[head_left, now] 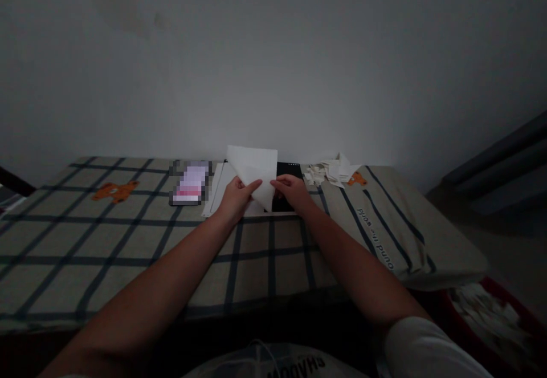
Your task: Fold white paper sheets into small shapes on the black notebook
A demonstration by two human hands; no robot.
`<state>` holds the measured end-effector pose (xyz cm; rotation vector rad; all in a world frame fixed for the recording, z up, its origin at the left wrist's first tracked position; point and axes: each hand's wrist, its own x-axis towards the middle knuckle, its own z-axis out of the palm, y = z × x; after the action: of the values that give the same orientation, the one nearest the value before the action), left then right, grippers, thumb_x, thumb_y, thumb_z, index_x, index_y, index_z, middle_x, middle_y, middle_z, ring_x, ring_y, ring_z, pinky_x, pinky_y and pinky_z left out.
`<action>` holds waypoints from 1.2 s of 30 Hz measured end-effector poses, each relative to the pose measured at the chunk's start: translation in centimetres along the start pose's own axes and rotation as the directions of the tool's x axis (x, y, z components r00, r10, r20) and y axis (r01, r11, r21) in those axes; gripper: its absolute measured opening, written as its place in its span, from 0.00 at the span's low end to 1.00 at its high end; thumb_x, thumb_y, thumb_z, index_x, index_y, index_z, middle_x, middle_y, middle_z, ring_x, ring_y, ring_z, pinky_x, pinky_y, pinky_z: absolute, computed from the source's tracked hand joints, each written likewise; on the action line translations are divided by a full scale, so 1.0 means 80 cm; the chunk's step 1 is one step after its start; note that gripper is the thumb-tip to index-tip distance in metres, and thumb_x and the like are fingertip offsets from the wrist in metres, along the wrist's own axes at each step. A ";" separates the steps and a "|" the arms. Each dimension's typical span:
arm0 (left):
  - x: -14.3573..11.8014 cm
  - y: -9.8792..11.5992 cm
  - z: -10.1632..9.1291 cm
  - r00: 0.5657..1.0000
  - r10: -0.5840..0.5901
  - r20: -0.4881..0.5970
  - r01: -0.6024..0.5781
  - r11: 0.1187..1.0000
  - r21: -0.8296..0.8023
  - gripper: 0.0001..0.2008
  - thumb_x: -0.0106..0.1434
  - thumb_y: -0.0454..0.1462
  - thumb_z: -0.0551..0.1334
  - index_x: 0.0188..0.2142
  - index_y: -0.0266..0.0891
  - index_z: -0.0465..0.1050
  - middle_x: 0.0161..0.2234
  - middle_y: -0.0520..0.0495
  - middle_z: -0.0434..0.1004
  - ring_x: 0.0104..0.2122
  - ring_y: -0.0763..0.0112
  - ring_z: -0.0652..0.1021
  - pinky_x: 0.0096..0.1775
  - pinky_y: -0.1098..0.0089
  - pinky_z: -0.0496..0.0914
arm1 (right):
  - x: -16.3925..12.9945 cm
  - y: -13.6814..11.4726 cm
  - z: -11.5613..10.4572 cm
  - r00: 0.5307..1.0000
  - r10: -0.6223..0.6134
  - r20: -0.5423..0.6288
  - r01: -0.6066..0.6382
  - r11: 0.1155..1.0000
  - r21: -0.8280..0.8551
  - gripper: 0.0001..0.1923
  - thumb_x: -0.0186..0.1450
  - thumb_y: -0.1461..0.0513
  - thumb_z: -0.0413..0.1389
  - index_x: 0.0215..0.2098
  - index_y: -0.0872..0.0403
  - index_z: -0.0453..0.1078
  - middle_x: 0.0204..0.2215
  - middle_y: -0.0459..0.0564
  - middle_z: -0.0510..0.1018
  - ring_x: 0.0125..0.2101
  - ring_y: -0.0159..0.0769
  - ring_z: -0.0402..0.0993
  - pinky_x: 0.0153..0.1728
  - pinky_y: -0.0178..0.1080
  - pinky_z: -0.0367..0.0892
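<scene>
Both hands hold a sheet of white paper (pixel 256 164) up over the table. On its lower left side, my left hand (pixel 237 195) pinches it, thumb on the near face. My right hand (pixel 290 189) is closed on its right edge with thumb and fingertips. One corner of the sheet points down between the hands, and it looks folded. Beneath it lie an open notebook's white page (pixel 217 187) on the left and a black cover or page (pixel 290 170) on the right, partly hidden by the hands.
A blurred-out phone (pixel 190 184) lies left of the notebook. Torn paper scraps (pixel 329 171) are piled to the right. A checked cloth (pixel 141 241) covers the table, which meets a wall (pixel 273 70). A red bin (pixel 491 315) with paper scraps stands below at the right.
</scene>
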<state>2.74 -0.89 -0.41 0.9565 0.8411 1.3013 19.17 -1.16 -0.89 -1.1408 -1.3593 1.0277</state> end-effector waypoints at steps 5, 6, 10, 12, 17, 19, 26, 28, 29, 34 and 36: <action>-0.003 0.008 -0.002 0.983 -0.074 0.166 0.072 0.997 0.018 0.22 0.50 0.39 0.68 0.45 0.37 0.68 0.45 0.40 0.75 0.37 0.63 0.77 0.37 0.64 0.73 | 0.004 -0.001 -0.004 1.000 0.004 -0.018 -0.005 1.000 -0.016 0.14 0.54 0.53 0.59 0.29 0.56 0.70 0.19 0.44 0.73 0.19 0.28 0.66 0.21 0.32 0.61; -0.003 0.009 -0.002 0.979 -0.076 0.188 0.072 0.997 0.027 0.23 0.49 0.38 0.68 0.45 0.37 0.68 0.45 0.39 0.75 0.38 0.63 0.77 0.37 0.64 0.73 | 0.005 -0.002 -0.005 1.000 0.008 -0.008 -0.008 1.000 -0.023 0.14 0.54 0.53 0.59 0.30 0.56 0.70 0.18 0.44 0.73 0.19 0.28 0.67 0.21 0.32 0.61; -0.001 0.008 -0.005 0.983 -0.052 0.177 0.040 0.997 0.071 0.25 0.47 0.36 0.69 0.45 0.37 0.67 0.44 0.39 0.75 0.36 0.63 0.78 0.36 0.63 0.74 | 0.005 -0.005 -0.006 0.999 0.019 0.049 -0.017 1.000 -0.026 0.13 0.55 0.54 0.58 0.29 0.56 0.70 0.17 0.44 0.72 0.18 0.28 0.67 0.20 0.33 0.62; 0.000 0.007 -0.005 0.987 -0.035 0.160 0.023 0.997 0.076 0.26 0.46 0.36 0.70 0.45 0.37 0.67 0.43 0.40 0.76 0.35 0.63 0.78 0.34 0.63 0.74 | 0.006 -0.005 -0.005 0.998 0.020 0.064 -0.020 1.000 0.005 0.12 0.56 0.54 0.58 0.28 0.56 0.70 0.17 0.44 0.72 0.18 0.28 0.67 0.20 0.32 0.62; 0.000 0.002 -0.007 0.988 -0.003 0.154 -0.009 0.997 0.083 0.27 0.46 0.38 0.70 0.45 0.37 0.67 0.41 0.40 0.76 0.32 0.64 0.78 0.32 0.64 0.74 | 0.003 0.000 -0.005 0.997 0.035 0.067 -0.042 0.994 0.098 0.14 0.55 0.53 0.58 0.31 0.56 0.70 0.19 0.45 0.73 0.19 0.29 0.69 0.20 0.33 0.63; 0.000 -0.001 -0.009 0.990 0.002 0.143 -0.019 0.993 0.116 0.26 0.46 0.39 0.70 0.45 0.37 0.67 0.39 0.41 0.77 0.31 0.65 0.77 0.30 0.66 0.74 | -0.001 0.002 -0.008 0.995 0.022 0.098 -0.030 0.996 0.082 0.15 0.56 0.51 0.58 0.29 0.56 0.70 0.20 0.45 0.74 0.20 0.29 0.70 0.21 0.33 0.63; 0.005 -0.011 -0.007 0.994 -0.006 0.105 -0.012 0.986 0.168 0.24 0.44 0.40 0.71 0.41 0.36 0.69 0.36 0.44 0.77 0.30 0.66 0.77 0.31 0.67 0.72 | 0.001 0.006 -0.016 0.996 -0.005 0.094 0.002 0.999 0.040 0.16 0.58 0.50 0.55 0.26 0.55 0.69 0.19 0.45 0.73 0.19 0.27 0.67 0.21 0.32 0.63; 0.004 -0.010 -0.006 0.996 0.020 0.084 -0.033 0.986 0.161 0.23 0.43 0.40 0.71 0.39 0.36 0.70 0.36 0.44 0.77 0.30 0.66 0.77 0.32 0.66 0.72 | 0.007 0.008 -0.014 0.996 -0.021 0.083 0.018 0.999 0.031 0.15 0.57 0.50 0.56 0.27 0.55 0.70 0.19 0.45 0.73 0.20 0.27 0.68 0.22 0.32 0.64; 0.003 -0.008 -0.006 0.997 0.026 0.074 -0.038 0.985 0.169 0.23 0.43 0.40 0.72 0.38 0.35 0.70 0.35 0.44 0.78 0.29 0.66 0.77 0.32 0.66 0.72 | 0.009 0.008 -0.012 0.996 -0.022 0.081 0.020 0.999 0.027 0.15 0.56 0.50 0.57 0.26 0.55 0.69 0.19 0.44 0.73 0.19 0.27 0.67 0.21 0.32 0.63; 0.001 0.006 -0.006 0.991 0.124 0.054 -0.130 0.981 0.146 0.22 0.43 0.41 0.71 0.38 0.34 0.72 0.34 0.44 0.78 0.31 0.66 0.76 0.34 0.69 0.70 | 0.015 0.008 -0.002 0.987 -0.052 0.153 0.046 0.998 0.042 0.16 0.57 0.50 0.56 0.25 0.55 0.68 0.20 0.46 0.74 0.20 0.27 0.69 0.21 0.31 0.63; 0.004 0.010 -0.003 0.994 0.098 0.058 -0.103 0.991 0.091 0.21 0.44 0.41 0.71 0.36 0.32 0.73 0.33 0.44 0.78 0.30 0.67 0.76 0.34 0.69 0.71 | 0.017 0.008 0.000 0.986 -0.074 0.153 0.065 0.996 0.062 0.16 0.57 0.50 0.56 0.26 0.55 0.68 0.21 0.46 0.74 0.20 0.27 0.69 0.21 0.31 0.63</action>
<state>2.22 -0.52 0.21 1.1153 0.8274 1.3256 19.19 0.29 -1.29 -0.9810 -1.4720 1.1160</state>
